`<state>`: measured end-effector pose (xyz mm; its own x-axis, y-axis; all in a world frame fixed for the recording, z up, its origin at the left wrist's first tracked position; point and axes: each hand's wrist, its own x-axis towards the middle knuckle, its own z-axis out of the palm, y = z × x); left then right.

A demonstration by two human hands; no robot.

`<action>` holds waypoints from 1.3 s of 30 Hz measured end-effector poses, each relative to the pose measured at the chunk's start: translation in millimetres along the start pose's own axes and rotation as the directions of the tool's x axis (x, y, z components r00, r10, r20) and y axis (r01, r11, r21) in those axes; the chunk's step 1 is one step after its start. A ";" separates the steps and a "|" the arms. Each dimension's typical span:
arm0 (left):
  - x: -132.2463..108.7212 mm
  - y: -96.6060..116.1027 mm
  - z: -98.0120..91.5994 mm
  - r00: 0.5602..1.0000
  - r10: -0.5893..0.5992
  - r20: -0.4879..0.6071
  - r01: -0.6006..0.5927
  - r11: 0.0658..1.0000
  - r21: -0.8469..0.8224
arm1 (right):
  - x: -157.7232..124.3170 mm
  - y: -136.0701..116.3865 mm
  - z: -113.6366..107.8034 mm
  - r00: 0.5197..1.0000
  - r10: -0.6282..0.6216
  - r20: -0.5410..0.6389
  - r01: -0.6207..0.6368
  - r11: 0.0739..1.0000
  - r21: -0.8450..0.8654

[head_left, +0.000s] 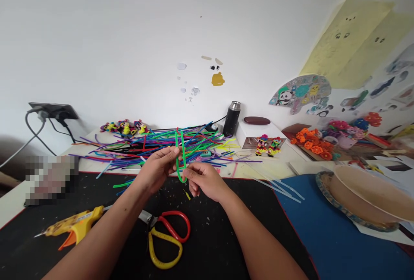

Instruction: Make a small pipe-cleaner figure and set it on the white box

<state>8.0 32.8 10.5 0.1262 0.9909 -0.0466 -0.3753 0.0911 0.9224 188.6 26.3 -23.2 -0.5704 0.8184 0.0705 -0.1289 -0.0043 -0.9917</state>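
A bright green pipe cleaner, bent into a narrow upright U, is held in front of me above the black mat. My left hand pinches its left leg between thumb and fingers. On the other side, my right hand grips it low, close to the bend, with the fingertips partly hidden. Behind both hands spreads a big heap of loose pipe cleaners in many colours. Scissors with one red and one yellow handle lie below my hands. Left of them, partly behind my left forearm, rests a yellow glue gun.
A black thermos stands by a white box with small pipe-cleaner figures before it. At right are orange pipe-cleaner flowers, clear sticks and a large bowl. Cables hang from a wall socket.
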 end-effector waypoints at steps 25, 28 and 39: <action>0.2 15.2 -12.6 0.995 0.095 0.013 -0.094 0.993 -0.077 | -1.9 1.9 4.5 0.984 0.101 0.143 -0.087 0.991 -0.102; 1.0 15.0 -13.6 0.995 0.103 0.000 -0.102 0.991 -0.086 | -2.7 1.3 4.9 0.983 0.115 0.140 -0.099 0.989 -0.113; 2.0 15.8 -17.6 0.993 0.108 -0.041 -0.113 0.986 -0.126 | -2.6 2.3 5.6 0.980 0.129 0.149 -0.112 0.987 -0.116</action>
<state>-13.8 37.9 18.3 0.0469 0.9982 0.0381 -0.5000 -0.0095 0.8660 185.3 20.9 -25.1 -0.6969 0.7159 -0.0423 0.0309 -0.0290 -0.9991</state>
